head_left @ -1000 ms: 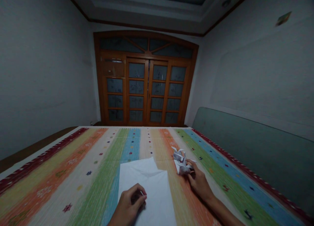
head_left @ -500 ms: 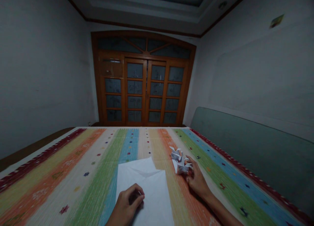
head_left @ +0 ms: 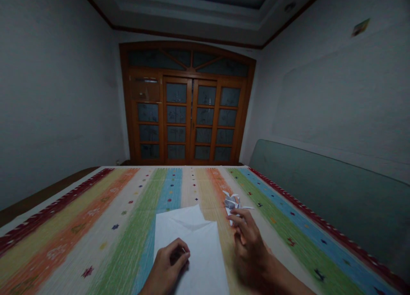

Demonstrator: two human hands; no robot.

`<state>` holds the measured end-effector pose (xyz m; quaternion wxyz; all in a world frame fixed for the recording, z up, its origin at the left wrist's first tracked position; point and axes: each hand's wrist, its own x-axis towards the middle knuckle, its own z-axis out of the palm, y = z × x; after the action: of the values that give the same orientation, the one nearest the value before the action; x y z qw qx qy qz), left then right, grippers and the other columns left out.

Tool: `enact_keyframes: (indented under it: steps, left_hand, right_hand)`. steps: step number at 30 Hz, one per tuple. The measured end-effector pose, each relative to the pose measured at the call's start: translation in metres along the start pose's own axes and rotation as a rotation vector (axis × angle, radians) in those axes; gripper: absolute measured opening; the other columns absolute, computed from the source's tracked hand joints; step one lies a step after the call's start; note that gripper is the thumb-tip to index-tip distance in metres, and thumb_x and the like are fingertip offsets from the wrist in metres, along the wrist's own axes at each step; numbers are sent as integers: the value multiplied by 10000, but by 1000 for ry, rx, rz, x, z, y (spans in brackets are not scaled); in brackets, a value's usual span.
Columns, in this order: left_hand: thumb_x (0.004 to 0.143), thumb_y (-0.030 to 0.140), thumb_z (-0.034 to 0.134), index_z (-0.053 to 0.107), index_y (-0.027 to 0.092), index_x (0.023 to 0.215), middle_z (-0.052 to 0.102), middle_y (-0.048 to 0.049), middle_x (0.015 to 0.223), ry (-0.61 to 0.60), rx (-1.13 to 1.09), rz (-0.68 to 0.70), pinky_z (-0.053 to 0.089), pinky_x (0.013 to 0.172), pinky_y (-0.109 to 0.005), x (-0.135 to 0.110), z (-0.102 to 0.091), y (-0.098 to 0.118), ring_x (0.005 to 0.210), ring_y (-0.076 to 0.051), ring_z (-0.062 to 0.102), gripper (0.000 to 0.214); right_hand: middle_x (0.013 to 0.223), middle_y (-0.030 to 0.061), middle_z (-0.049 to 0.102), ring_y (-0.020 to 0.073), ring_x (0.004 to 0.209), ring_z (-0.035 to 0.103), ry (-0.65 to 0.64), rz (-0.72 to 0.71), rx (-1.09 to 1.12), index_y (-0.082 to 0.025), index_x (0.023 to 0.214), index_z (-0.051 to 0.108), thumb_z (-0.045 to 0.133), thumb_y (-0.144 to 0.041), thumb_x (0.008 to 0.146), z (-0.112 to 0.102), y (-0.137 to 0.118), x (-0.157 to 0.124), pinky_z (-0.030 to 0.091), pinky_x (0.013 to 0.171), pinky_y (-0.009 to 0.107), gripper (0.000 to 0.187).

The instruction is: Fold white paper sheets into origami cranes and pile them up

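Observation:
My left hand (head_left: 169, 263) rests over the lower left part of the white paper (head_left: 203, 248), its thumb and index finger drawn together. A tiny pale bit shows at those fingertips, too small to name. The paper has a creased, notched upper edge and lies flat on the striped cloth. To its right, folded paper cranes (head_left: 231, 199) stand in a small cluster, partly covered by my right hand (head_left: 250, 239). That hand is just in front of them, with fingers bent and apart from the thumb; nothing is seen held in it.
A cloth with coloured stripes (head_left: 128, 226) covers the table. A pale green panel (head_left: 320, 175) runs along the right side. Beyond the far table edge are wooden doors with glass panes (head_left: 192, 115), and a white wall (head_left: 57, 94) stands at the left.
My right hand has moved left and towards me, from the right side of the cranes to in front of them, hiding the nearer ones. The left hand has barely moved.

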<state>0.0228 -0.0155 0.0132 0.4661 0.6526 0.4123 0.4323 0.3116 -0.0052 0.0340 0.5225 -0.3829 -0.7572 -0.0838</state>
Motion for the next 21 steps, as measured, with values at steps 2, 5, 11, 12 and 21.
enact_keyframes:
  steps: [2, 5, 11, 12, 21]
  left_hand:
    - [855, 485, 702, 640, 201, 764, 669, -23, 656, 8, 20, 9, 458, 635, -295, 0, -1, 0, 638, -213, 627, 305]
    - [868, 481, 690, 664, 193, 759, 678, -42, 715, 16, 82, 38, 469, 687, -316, 1, -2, -1, 710, -237, 634, 309]
    - [896, 470, 663, 704, 198, 790, 702, -73, 817, 48, 156, 81, 497, 784, -367, 1, -3, -6, 813, -281, 650, 294]
    - [905, 457, 655, 711, 199, 804, 707, -79, 833, 44, 155, 84, 504, 798, -376, 1, -4, -6, 829, -287, 656, 283]
    - [931, 346, 676, 699, 267, 1266, 595, -127, 1484, -267, 462, 244, 348, 1203, -530, 5, -34, -12, 1439, -349, 452, 346]
  right_hand:
    - [1209, 109, 679, 302, 1143, 656, -208, -65, 56, -265, 1260, 671, 509, -3, 758, 8, -17, 4, 560, 959, 464, 589]
    - [1281, 117, 679, 284, 1195, 643, -437, -15, 97, -241, 1315, 658, 545, -38, 787, 21, -38, 10, 548, 1017, 437, 576]
    - [1409, 133, 667, 319, 1293, 624, -645, 60, 182, -266, 1357, 666, 730, -227, 832, 41, -50, 0, 502, 1099, 477, 529]
    - [1423, 134, 663, 325, 1305, 620, -657, 67, 191, -270, 1363, 668, 747, -239, 824, 43, -49, -3, 500, 1104, 477, 545]
    - [1523, 127, 580, 356, 1401, 553, -698, 119, 224, -282, 1402, 662, 727, -245, 872, 50, -40, -13, 461, 1151, 538, 535]
